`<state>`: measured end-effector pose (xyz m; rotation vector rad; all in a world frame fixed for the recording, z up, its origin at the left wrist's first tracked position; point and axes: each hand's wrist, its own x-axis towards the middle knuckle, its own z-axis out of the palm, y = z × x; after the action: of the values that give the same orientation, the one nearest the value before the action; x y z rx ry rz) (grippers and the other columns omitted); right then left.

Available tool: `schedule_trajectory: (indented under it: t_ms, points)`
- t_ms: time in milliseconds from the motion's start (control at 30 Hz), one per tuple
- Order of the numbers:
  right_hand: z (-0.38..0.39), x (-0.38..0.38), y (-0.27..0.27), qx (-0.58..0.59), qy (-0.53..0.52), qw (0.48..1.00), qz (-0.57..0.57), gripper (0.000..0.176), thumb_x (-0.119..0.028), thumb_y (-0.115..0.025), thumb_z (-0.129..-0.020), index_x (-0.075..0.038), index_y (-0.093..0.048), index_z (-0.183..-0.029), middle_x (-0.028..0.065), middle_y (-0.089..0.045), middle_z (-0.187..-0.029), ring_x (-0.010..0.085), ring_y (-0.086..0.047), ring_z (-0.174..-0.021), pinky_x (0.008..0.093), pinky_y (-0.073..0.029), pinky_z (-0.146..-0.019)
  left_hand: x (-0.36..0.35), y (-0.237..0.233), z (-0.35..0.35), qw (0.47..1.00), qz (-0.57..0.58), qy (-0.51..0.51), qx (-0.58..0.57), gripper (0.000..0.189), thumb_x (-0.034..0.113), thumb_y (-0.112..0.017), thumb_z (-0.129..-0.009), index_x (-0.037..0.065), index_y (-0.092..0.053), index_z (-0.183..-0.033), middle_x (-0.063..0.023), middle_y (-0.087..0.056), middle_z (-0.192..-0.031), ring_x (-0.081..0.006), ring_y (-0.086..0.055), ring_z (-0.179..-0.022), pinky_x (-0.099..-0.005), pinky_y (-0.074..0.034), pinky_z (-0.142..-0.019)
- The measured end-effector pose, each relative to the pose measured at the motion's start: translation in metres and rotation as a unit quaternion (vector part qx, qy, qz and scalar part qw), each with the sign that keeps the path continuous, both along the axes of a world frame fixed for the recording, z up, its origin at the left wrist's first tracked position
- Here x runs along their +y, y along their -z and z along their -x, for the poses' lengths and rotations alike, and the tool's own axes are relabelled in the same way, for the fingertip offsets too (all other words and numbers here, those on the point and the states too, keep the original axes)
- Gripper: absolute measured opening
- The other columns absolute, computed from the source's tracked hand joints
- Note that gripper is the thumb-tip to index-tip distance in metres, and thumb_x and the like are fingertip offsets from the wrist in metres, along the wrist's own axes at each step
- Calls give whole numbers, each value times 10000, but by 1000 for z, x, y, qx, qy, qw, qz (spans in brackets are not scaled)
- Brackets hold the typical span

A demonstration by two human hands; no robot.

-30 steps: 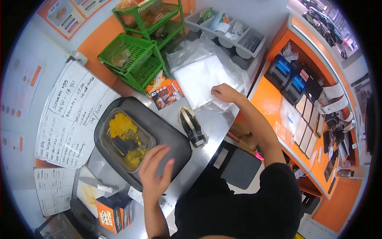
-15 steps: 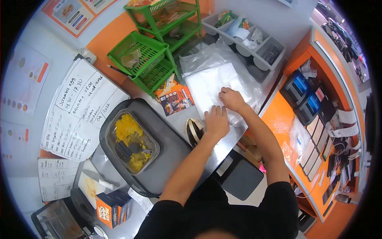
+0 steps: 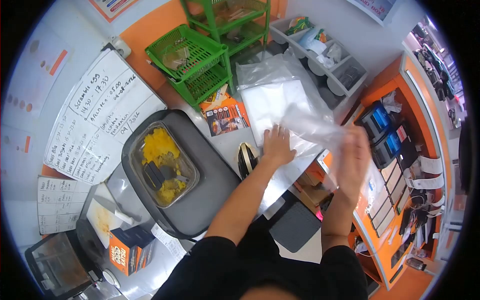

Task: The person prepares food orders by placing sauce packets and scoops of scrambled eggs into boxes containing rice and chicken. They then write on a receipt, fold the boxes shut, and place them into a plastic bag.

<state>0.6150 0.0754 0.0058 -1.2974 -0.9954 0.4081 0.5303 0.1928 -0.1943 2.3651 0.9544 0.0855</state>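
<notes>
My left hand (image 3: 278, 146) lies flat with fingers spread on the lower edge of a white sheet stack (image 3: 274, 102), which rests in a clear plastic bag (image 3: 312, 90). Out to the right, my right hand (image 3: 353, 160) is blurred by motion, its fingers closed on a thin translucent sheet (image 3: 312, 127) that stretches back over the stack. A black and cream object (image 3: 247, 159) stands just left of my left wrist. Further left, a clear tub of yellow food (image 3: 161, 142) with a black utensil in it sits on a dark grey lid-like surface (image 3: 215, 180).
Green baskets (image 3: 187, 55) and an orange leaflet (image 3: 226, 119) are behind the tub. A grey divided organizer (image 3: 345, 67) stands at the back. On the right is an orange shelf (image 3: 372, 220) with devices. A knife (image 3: 114, 210) and orange boxes (image 3: 122, 252) lie at the lower left.
My right hand has moved from the stack out to the right, pulling a translucent sheet with it. My left hand remains on the stack. The view has shifted slightly.
</notes>
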Motion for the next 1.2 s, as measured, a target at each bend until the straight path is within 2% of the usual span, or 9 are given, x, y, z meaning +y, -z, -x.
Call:
schedule_trajectory:
  t_ms: [67, 133, 233, 367, 700, 767, 900, 1033, 1200]
  points:
    - [10, -23, -31, 194, 220, 953, -79, 296, -277, -487, -1058, -21, -533, -1200, -20, -527, -813, 73, -498, -645, 240, -446, -556, -7, -14, 6, 997, -25, -32, 61, 868, 473, -695, -839, 63, -362, -1527, -180, -360, -1575, -339, -307, -1465, -567, -194, -1169]
    - [-19, -71, -45, 216, -101, 952, -194, 415, -273, -509, -1033, 41, -518, -1304, 31, -596, -912, 117, -586, -761, 263, -529, -672, -9, -35, 16, 999, 22, -28, 6, 843, 481, -698, -844, 52, -395, -1503, -194, -343, -1580, -348, -312, -1463, -553, -205, -1182]
    - [-3, -90, -49, 118, 72, 960, -243, 428, -273, -508, -1030, 44, -513, -1318, 51, -603, -960, 137, -596, -811, 279, -532, -711, -30, -43, 31, 957, 191, 35, -215, 834, 463, -716, -853, 45, -389, -1496, -202, -341, -1577, -353, -380, -1426, -449, -315, -1177]
    - [0, -112, -19, -7, 192, 960, -205, 447, -272, -508, -1027, 49, -506, -1337, 78, -613, -1023, 163, -610, -878, 300, -537, -763, -114, -63, 52, 477, 765, 102, -421, 881, 418, -711, -865, 39, -297, -1544, -195, -482, -1454, -284, -517, -1303, -534, -373, -1120]
    - [8, -228, 33, -72, 229, 969, -49, 497, -279, -498, -1021, 59, -492, -1386, 156, -604, -1239, 238, -604, -1112, 368, -510, -949, -177, -94, 208, 128, 762, 227, -593, 1297, 872, -576, -692, 186, 34, -1608, -281, -237, -1594, -477, -362, -1400, -695, -329, -1076]
    - [6, -247, 46, -41, 220, 975, 3, 509, -286, -489, -1023, 60, -493, -1396, 181, -575, -1329, 261, -571, -1212, 394, -473, -1030, -207, -96, 258, 163, 731, 226, -623, 1363, 806, -698, -669, 155, 48, -1606, -277, -308, -1554, -456, -451, -1336, -647, -388, -1054]
    - [58, -261, 95, 120, -8, 973, 198, 232, -209, -549, -1017, -34, -622, -1152, 0, -595, -960, 89, -578, -825, 250, -484, -713, -290, -68, 377, 660, 553, -29, -508, 608, 250, -752, -900, 26, -498, -1405, -137, -667, -1090, -223, -669, -954, -378, -558, -826]
    - [204, -228, 98, -16, -258, 882, 394, 183, -213, -581, -1001, -54, -662, -1042, 35, -668, -959, 108, -615, -853, 249, -503, -746, -409, -66, 496, 779, 380, -294, -403, 110, 59, -703, -910, -47, -720, -931, -116, -710, -841, -186, -682, -806, -317, -546, -748]
    - [390, -173, 129, -253, -248, 933, 59, 233, -189, -704, -885, -18, -651, -1034, 175, -691, -966, 382, -669, -869, 423, -530, -770, -549, -74, 582, 569, 339, -476, -578, 114, 45, -782, -828, -43, -709, -827, -135, -713, -808, -186, -669, -733, -314, -537, -694]
